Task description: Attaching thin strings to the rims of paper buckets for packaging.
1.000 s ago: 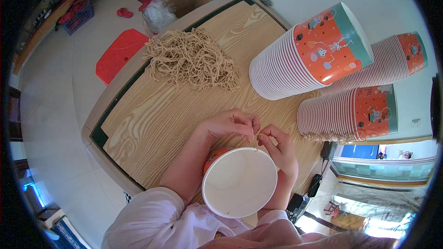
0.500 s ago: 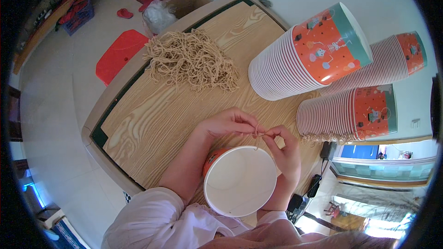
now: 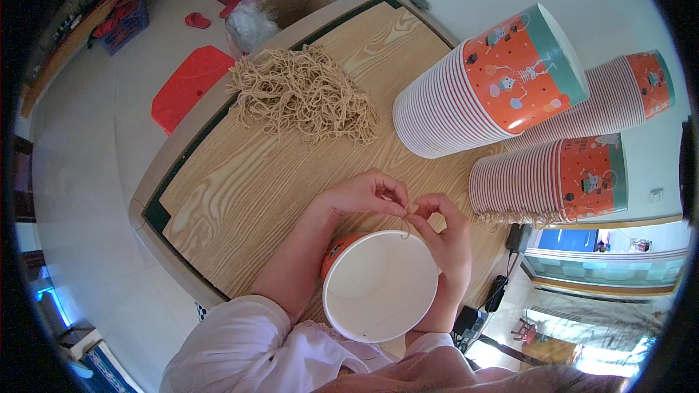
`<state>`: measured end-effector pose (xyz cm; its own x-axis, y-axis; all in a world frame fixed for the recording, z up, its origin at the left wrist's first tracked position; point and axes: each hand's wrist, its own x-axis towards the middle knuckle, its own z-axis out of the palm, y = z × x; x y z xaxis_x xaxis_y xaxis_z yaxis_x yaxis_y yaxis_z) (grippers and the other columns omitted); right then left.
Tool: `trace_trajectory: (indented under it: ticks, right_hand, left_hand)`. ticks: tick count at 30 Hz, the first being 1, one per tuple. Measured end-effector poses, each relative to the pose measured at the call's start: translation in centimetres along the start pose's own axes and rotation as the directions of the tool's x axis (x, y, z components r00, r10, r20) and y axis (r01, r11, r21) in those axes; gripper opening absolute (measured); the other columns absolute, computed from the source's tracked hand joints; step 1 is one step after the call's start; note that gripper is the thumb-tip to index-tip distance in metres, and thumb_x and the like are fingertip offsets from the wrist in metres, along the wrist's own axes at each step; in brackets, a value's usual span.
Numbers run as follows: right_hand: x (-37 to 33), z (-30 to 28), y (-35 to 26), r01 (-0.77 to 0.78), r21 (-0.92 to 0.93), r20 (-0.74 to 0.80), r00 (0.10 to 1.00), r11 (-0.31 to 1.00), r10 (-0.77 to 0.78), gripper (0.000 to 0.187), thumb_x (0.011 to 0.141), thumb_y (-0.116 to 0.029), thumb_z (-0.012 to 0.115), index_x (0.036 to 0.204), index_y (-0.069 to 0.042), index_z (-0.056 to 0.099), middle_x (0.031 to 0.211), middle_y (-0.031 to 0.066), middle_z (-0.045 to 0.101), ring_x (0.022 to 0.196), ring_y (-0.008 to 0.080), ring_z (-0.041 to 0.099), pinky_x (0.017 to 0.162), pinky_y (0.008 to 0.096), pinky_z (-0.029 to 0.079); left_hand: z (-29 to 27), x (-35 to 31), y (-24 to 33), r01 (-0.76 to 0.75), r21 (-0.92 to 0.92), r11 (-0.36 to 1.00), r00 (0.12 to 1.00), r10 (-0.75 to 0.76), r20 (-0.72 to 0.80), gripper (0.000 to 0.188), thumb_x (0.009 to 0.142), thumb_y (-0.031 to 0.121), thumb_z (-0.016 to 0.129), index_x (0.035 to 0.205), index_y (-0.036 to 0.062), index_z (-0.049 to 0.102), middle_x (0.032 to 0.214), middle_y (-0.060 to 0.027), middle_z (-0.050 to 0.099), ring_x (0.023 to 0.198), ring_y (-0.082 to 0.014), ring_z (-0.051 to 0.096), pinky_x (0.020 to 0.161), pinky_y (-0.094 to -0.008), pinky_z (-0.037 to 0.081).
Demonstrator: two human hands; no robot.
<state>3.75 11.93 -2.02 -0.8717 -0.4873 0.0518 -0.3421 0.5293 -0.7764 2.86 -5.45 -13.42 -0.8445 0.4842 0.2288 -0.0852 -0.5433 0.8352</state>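
A paper bucket (image 3: 380, 287), white inside with an orange printed outside, stands close to my body between my forearms, its mouth tipped toward me. At its far rim a thin tan cord (image 3: 408, 233) hangs down to the edge. My left hand (image 3: 370, 193) pinches the cord from the left side. My right hand (image 3: 445, 233) pinches it from the right, and the fingertips of both hands almost meet above the rim. Whether the cord forms a knot there is too small to tell.
A loose heap of tan cord pieces (image 3: 306, 94) lies at the table's far left. Tall stacks of nested paper buckets, one large stack (image 3: 451, 102) and two behind it (image 3: 524, 175) (image 3: 604, 94), stand at right. Beyond the table are a red stool (image 3: 191, 87) and a cardboard box (image 3: 298, 6).
My fingertips have drawn closer together on the cord, and the small loop seen between them before is now mostly covered. The bucket has hardly moved.
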Motion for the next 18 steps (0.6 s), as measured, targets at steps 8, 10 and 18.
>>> trace_trajectory:
  ticks: [8, 10, 18]
  right_hand:
    - [0.1, -0.1, -0.2, 0.005, 0.041, 0.0, 1.0, 0.999, -0.005, 0.026, 0.077, 0.005, 0.064, 0.103, 0.0, 0.059, 0.079, 0.0053, 0.059, 0.077, 0.012, 0.055, 0.073, 0.0247, 0.045]
    - [0.2, 0.1, -0.4, 0.009, 0.054, 0.011, 1.0, 0.999, -0.01, 0.024, 0.077, 0.006, 0.063, 0.1, 0.001, 0.059, 0.081, 0.0057, 0.06, 0.078, 0.0125, 0.056, 0.074, 0.0247, 0.045]
    - [-0.1, -0.5, 0.9, 0.022, 0.075, 0.094, 0.995, 0.997, -0.029, 0.017, 0.079, 0.004, 0.061, 0.096, 0.002, 0.059, 0.082, 0.0066, 0.06, 0.082, 0.0136, 0.057, 0.076, 0.0255, 0.045]
  left_hand:
    - [0.0, 0.0, -0.4, -0.003, -0.127, 0.992, 1.0, 0.002, -0.009, 0.016, 0.08, 0.007, 0.066, 0.093, 0.0017, 0.06, 0.09, -0.001, 0.061, 0.086, -0.008, 0.057, 0.079, -0.023, 0.045]
    - [-0.1, -0.2, -0.3, 0.004, -0.128, 0.992, 1.0, -0.004, -0.005, 0.016, 0.079, 0.008, 0.066, 0.093, 0.002, 0.06, 0.091, -0.0012, 0.061, 0.086, -0.0081, 0.057, 0.079, -0.0232, 0.045]
    - [0.3, -0.4, 0.6, 0.106, -0.164, 0.981, 0.988, -0.122, -0.091, 0.011, 0.084, 0.009, 0.061, 0.093, 0.0039, 0.058, 0.083, -0.0015, 0.062, 0.072, -0.0061, 0.056, 0.059, -0.0185, 0.044]
